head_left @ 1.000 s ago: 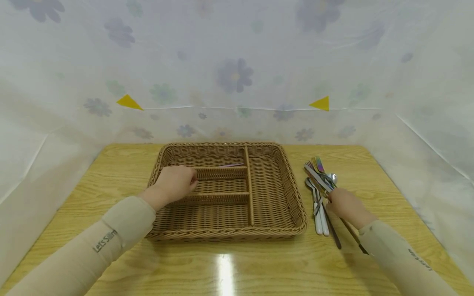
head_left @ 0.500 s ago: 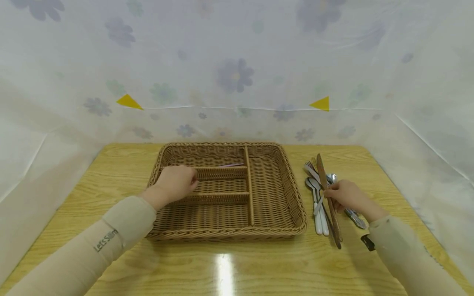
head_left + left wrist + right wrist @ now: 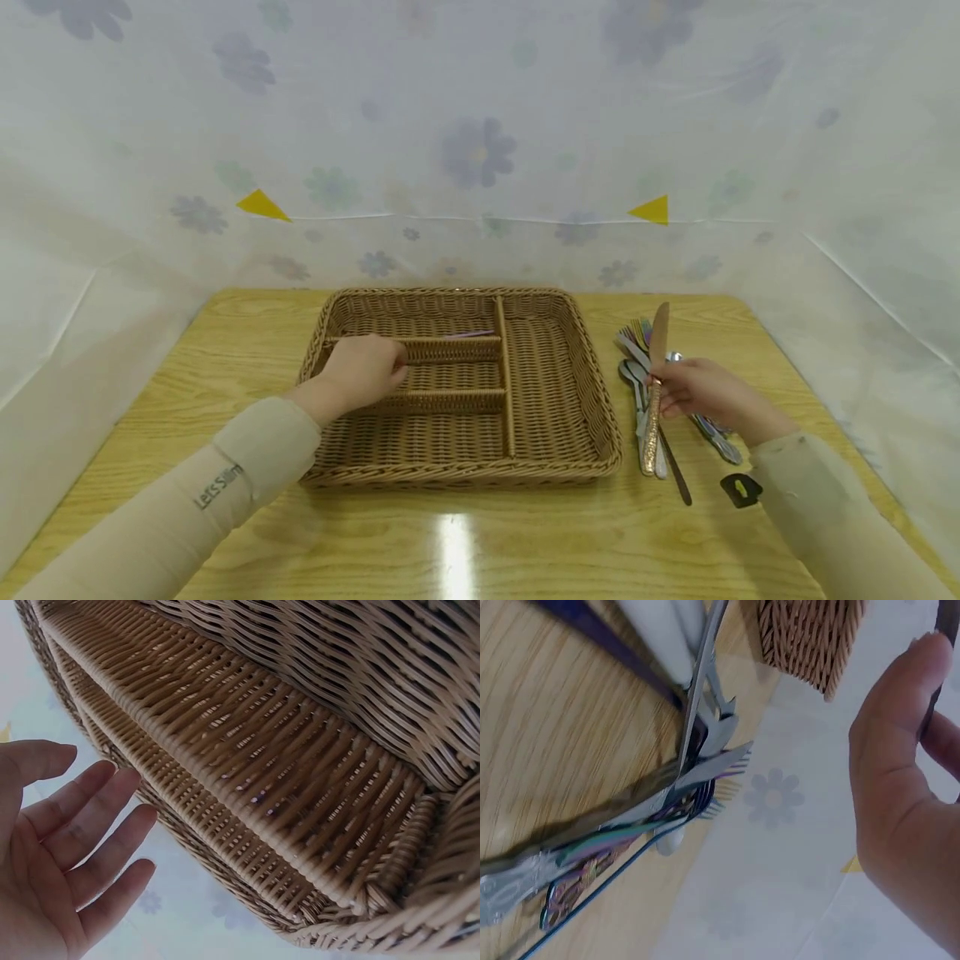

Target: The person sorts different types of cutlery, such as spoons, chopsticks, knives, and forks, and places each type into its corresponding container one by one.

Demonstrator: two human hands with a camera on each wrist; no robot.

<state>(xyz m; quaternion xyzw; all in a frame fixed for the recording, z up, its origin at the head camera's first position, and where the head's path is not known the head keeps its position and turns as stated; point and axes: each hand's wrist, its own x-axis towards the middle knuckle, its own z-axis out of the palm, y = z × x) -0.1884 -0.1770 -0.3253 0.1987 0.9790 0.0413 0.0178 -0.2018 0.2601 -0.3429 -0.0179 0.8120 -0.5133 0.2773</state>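
Observation:
My right hand pinches a copper-coloured table knife with a patterned handle, blade pointing away. It is held above a pile of cutlery; in the right wrist view only a dark strip of it shows by the thumb. Forks, silver spoons and other knives lie crossed in the pile, partly hidden. My left hand is over the left side of a brown wicker cutlery basket. In the left wrist view its fingers are loosely bent and hold nothing.
Wicker dividers split the basket into several compartments. A thin purple piece shows in the back left one. A small black piece is beside the right sleeve. Flower-patterned sheeting surrounds the wooden table.
My right hand has picked the copper-coloured knife out of the pile, raised it and turned it more upright. My left hand stays almost still over the basket.

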